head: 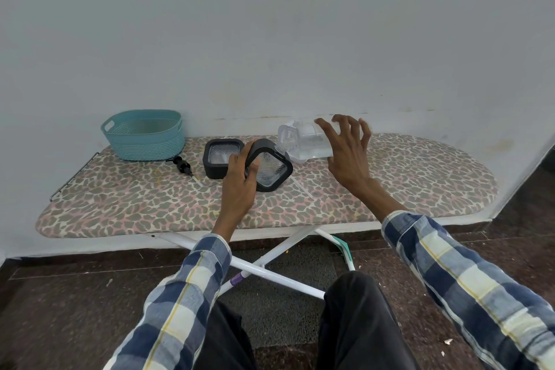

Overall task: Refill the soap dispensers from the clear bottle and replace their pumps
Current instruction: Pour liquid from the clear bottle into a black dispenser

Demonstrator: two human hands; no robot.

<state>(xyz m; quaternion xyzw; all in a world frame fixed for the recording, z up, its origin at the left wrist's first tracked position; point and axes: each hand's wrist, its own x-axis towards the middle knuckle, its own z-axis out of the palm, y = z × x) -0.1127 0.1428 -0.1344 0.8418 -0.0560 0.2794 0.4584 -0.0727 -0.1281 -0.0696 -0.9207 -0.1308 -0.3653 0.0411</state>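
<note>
Black-framed, the tilted dispenser (268, 166) is gripped by the left hand (240, 186) on the ironing board (420, 177); a second dispenser (222, 157) lies flat just beside it. Behind them the clear bottle (303, 141) is tipped on its side, and the right hand (348, 153), fingers spread, touches it. One pump (182, 164) lies near the teal basket (144, 135).

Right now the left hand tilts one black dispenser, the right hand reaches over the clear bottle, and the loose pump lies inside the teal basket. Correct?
Not quite. In the head view the loose pump lies on the ironing board beside the teal basket, not inside it. The rest holds: the left hand tilts one black dispenser, and the right hand reaches over the clear bottle.
</note>
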